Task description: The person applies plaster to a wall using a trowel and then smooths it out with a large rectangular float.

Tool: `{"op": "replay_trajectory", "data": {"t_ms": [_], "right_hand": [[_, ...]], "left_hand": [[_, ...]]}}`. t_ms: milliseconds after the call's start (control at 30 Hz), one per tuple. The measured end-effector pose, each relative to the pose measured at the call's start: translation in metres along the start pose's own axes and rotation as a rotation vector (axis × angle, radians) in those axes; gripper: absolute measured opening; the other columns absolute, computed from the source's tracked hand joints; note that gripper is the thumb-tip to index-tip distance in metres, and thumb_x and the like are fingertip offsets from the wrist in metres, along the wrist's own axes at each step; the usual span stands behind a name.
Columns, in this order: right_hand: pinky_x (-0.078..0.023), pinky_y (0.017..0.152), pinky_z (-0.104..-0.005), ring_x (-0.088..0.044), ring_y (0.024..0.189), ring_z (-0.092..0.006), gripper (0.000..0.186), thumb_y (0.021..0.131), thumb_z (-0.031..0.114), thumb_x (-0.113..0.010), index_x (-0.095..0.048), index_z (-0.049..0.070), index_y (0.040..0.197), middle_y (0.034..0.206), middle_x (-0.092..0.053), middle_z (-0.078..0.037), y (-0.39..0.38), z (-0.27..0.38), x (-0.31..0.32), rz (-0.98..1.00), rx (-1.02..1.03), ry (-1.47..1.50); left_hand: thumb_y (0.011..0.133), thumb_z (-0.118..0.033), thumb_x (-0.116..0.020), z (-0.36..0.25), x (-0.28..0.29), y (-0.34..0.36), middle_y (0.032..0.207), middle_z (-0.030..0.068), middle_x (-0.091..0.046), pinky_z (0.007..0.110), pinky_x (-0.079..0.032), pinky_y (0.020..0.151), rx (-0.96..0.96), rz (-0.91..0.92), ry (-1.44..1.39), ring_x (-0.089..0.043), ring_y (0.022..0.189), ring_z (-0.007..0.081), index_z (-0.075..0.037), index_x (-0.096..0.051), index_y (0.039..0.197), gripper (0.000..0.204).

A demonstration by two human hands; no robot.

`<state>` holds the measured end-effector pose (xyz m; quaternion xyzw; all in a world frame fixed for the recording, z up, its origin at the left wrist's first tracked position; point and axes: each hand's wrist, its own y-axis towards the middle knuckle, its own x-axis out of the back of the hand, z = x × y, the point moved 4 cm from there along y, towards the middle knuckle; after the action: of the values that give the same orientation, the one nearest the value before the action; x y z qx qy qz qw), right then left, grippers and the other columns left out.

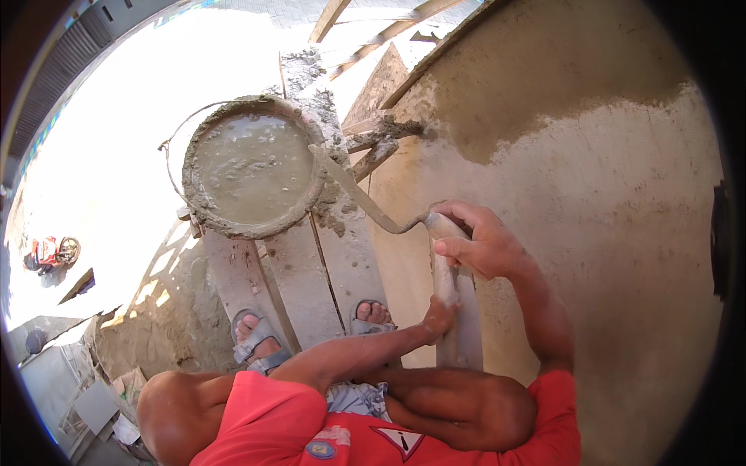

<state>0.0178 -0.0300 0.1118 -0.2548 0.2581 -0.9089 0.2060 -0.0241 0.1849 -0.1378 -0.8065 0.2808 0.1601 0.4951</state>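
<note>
My right hand (486, 241) is closed round the handle of a trowel (365, 203). The blade is seen nearly edge-on, and its tip reaches the right rim of a bucket (203, 213). Wet grey mortar (252, 167) fills that bucket close to the brim, and its rim is crusted. Below the right hand, my left hand (441, 317) grips a long, flat greyish board (460, 338) beside the wall. Its fingers are partly hidden, and the board's exact kind cannot be made out.
Mortar-spattered planks (299, 272) with gaps between them carry the bucket and my sandalled feet (256, 338). A wall (575, 210) rises along the right, with a darker, wet-looking patch (559, 70) on it. Wooden poles (377, 159) stick out beyond the bucket. Far below stands a red motorbike (53, 252).
</note>
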Motion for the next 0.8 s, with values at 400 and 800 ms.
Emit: {"op": "replay_trajectory", "data": {"t_ms": [400, 800], "right_hand": [[-0.045, 0.051, -0.0282, -0.053, 0.057, -0.0113, 0.047, 0.092, 0.030, -0.058, -0.053, -0.001, 0.127, 0.074, -0.054, -0.005, -0.119, 0.003, 0.129, -1.065, 0.117, -0.086], [-0.045, 0.050, -0.0297, -0.052, 0.057, -0.0161, 0.057, 0.084, 0.038, -0.068, -0.048, -0.004, 0.119, 0.079, -0.053, -0.009, -0.187, -0.061, 0.075, -1.271, 0.267, 0.155]], "left_hand": [[0.093, -0.028, -0.062, -0.004, 0.025, 0.001, 0.107, 0.0243, -0.058, 0.037, -0.054, 0.057, -0.046, -0.287, 0.007, -0.066, 0.077, 0.0258, 0.003, -0.037, 0.115, 0.046], [0.092, -0.042, -0.060, -0.212, -0.060, -0.014, 0.087, 0.0313, -0.065, 0.052, -0.049, 0.075, -0.762, -0.087, 0.088, -0.064, 0.083, 0.0492, 0.001, -0.042, 0.118, 0.054]]}}
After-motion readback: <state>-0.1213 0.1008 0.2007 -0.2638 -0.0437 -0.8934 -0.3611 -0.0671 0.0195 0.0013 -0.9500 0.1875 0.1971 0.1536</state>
